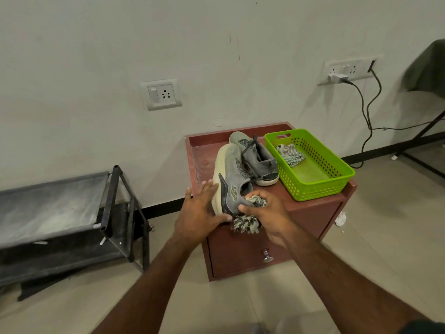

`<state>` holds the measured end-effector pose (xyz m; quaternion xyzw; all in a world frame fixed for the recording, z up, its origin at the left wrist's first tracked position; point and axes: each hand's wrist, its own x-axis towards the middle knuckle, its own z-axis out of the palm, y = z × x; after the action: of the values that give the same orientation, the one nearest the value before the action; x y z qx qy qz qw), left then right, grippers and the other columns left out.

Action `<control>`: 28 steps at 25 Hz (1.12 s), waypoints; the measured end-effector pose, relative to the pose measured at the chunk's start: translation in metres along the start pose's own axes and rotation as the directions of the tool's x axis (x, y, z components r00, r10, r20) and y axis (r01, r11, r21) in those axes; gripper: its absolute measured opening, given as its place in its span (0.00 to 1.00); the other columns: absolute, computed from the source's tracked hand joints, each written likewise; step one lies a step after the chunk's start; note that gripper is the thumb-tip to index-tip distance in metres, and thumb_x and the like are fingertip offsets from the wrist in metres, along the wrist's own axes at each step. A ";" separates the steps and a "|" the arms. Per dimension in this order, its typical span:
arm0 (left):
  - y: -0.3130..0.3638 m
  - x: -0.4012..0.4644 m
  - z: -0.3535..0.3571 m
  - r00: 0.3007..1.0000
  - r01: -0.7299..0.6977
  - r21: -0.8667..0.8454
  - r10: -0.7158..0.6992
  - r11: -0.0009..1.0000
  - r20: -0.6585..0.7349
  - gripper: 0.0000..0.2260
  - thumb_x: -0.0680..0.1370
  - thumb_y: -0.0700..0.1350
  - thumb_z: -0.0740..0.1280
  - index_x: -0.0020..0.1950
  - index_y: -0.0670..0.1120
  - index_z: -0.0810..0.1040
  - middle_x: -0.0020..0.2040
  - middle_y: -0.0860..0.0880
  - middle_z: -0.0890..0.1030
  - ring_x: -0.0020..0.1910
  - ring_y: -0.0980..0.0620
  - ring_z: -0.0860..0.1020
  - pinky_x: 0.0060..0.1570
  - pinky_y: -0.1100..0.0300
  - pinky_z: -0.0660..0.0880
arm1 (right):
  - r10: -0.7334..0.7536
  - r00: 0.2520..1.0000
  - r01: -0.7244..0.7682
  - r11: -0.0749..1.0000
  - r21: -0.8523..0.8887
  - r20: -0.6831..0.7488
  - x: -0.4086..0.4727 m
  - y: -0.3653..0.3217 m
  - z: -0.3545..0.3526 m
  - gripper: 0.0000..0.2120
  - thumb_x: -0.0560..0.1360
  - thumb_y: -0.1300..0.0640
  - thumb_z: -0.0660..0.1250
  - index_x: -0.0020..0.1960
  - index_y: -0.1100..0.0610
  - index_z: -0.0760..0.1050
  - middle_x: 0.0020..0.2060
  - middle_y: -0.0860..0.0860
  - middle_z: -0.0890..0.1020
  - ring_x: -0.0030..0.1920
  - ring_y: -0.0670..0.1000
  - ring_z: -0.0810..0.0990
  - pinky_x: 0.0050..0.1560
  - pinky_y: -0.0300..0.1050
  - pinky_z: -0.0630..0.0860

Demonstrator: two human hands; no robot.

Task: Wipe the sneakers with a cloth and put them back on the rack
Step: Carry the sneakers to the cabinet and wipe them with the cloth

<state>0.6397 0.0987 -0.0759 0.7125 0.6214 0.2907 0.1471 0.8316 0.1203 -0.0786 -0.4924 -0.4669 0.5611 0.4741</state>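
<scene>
A grey sneaker [231, 179] is propped on its side at the front edge of the worktop [320, 208], its pale sole steadied by the spread, straight fingers of the left hand [199, 213]. A bunched cloth [250, 213] is gripped in the right hand [269, 213] and pressed against the heel. A second sneaker [257, 157] stands behind, beside a green basket [313, 184] at the right edge. A dark rack [72, 213] stands on the floor to the left.

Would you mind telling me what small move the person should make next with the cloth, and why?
Probably rub the cloth along the side of the near sneaker. The right hand already grips the bunched cloth against its heel end, and the left hand steadies the tilted sole, so a wiping stroke toward the toe looks ready.
</scene>
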 end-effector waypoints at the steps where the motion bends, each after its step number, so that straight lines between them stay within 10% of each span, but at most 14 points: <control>1: -0.003 0.001 -0.004 0.997 -0.049 0.020 0.048 0.999 0.061 0.43 0.70 0.60 0.76 0.80 0.53 0.61 0.80 0.53 0.58 0.80 0.58 0.50 0.80 0.48 0.42 | 0.069 0.998 -0.069 0.997 -0.029 0.003 -0.001 -0.004 -0.006 0.16 0.63 0.72 0.78 0.45 0.57 0.79 0.39 0.53 0.82 0.40 0.50 0.80 0.42 0.44 0.78; 5: -0.010 0.005 -0.013 0.979 -0.084 -0.063 0.094 0.994 0.182 0.40 0.71 0.57 0.76 0.79 0.56 0.60 0.80 0.57 0.57 0.79 0.61 0.49 0.80 0.49 0.44 | 0.083 0.997 -0.080 0.930 -0.358 -0.007 -0.002 -0.032 -0.031 0.26 0.63 0.75 0.75 0.55 0.53 0.79 0.50 0.53 0.84 0.46 0.51 0.82 0.45 0.46 0.80; 8: -0.011 0.009 -0.013 0.984 -0.044 -0.078 0.057 0.996 0.167 0.41 0.69 0.59 0.77 0.78 0.60 0.62 0.79 0.58 0.61 0.80 0.54 0.54 0.79 0.45 0.49 | -0.370 0.922 0.220 0.747 -0.628 -0.117 0.000 -0.054 -0.024 0.22 0.70 0.70 0.70 0.59 0.53 0.80 0.50 0.46 0.83 0.49 0.46 0.80 0.48 0.34 0.73; 11: -0.006 0.010 -0.010 0.987 -0.031 -0.072 0.042 0.997 0.153 0.42 0.69 0.58 0.78 0.78 0.60 0.62 0.78 0.58 0.63 0.79 0.53 0.57 0.79 0.50 0.49 | -0.598 0.792 0.482 0.495 -0.723 0.119 0.020 -0.057 0.001 0.28 0.70 0.72 0.64 0.67 0.55 0.76 0.59 0.51 0.82 0.59 0.46 0.79 0.62 0.31 0.69; 15: 0.000 0.010 -0.007 0.992 -0.030 -0.057 0.037 0.998 0.122 0.42 0.67 0.58 0.79 0.77 0.59 0.65 0.78 0.58 0.65 0.78 0.52 0.61 0.77 0.49 0.56 | -0.351 0.844 0.508 0.283 -0.813 0.405 0.044 -0.048 0.022 0.30 0.71 0.72 0.61 0.72 0.56 0.69 0.72 0.55 0.71 0.70 0.56 0.72 0.70 0.52 0.68; 20: 0.003 0.007 -0.011 0.992 0.127 -0.222 -0.118 0.967 0.052 0.45 0.57 0.59 0.82 0.70 0.58 0.66 0.62 0.49 0.80 0.60 0.47 0.78 0.57 0.44 0.79 | -0.143 0.810 0.575 0.005 -0.818 0.569 0.018 -0.044 0.009 0.33 0.70 0.65 0.63 0.73 0.45 0.67 0.74 0.49 0.68 0.69 0.52 0.72 0.66 0.52 0.72; 23: 0.004 0.007 -0.012 0.995 0.070 -0.246 -0.051 0.967 0.085 0.41 0.63 0.56 0.81 0.73 0.59 0.67 0.65 0.53 0.78 0.63 0.48 0.78 0.59 0.43 0.78 | -0.229 0.695 0.719 0.192 -0.668 0.682 -0.012 -0.044 -0.007 0.26 0.68 0.64 0.63 0.61 0.44 0.80 0.59 0.46 0.82 0.57 0.45 0.81 0.56 0.42 0.78; 26: 0.006 0.002 -0.012 0.988 0.083 -0.235 -0.049 0.968 0.147 0.46 0.61 0.62 0.79 0.76 0.60 0.64 0.75 0.51 0.72 0.74 0.51 0.68 0.71 0.43 0.69 | -0.402 0.830 0.557 0.596 -0.579 0.386 -0.002 -0.047 -0.015 0.28 0.66 0.66 0.62 0.60 0.44 0.80 0.54 0.44 0.84 0.54 0.38 0.81 0.54 0.40 0.79; 28: 0.002 0.005 -0.007 0.983 0.110 -0.225 -0.072 0.968 0.170 0.50 0.58 0.67 0.77 0.77 0.62 0.62 0.74 0.51 0.72 0.73 0.51 0.69 0.70 0.45 0.70 | -0.529 0.821 0.528 0.560 -0.639 0.215 0.023 -0.043 -0.008 0.27 0.69 0.65 0.63 0.65 0.47 0.78 0.60 0.45 0.82 0.61 0.43 0.79 0.63 0.45 0.76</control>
<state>0.6378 0.1017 -0.0681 0.6819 0.6014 0.2963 0.2924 0.8408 0.1481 -0.0388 -0.4670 -0.7621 0.1846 0.4088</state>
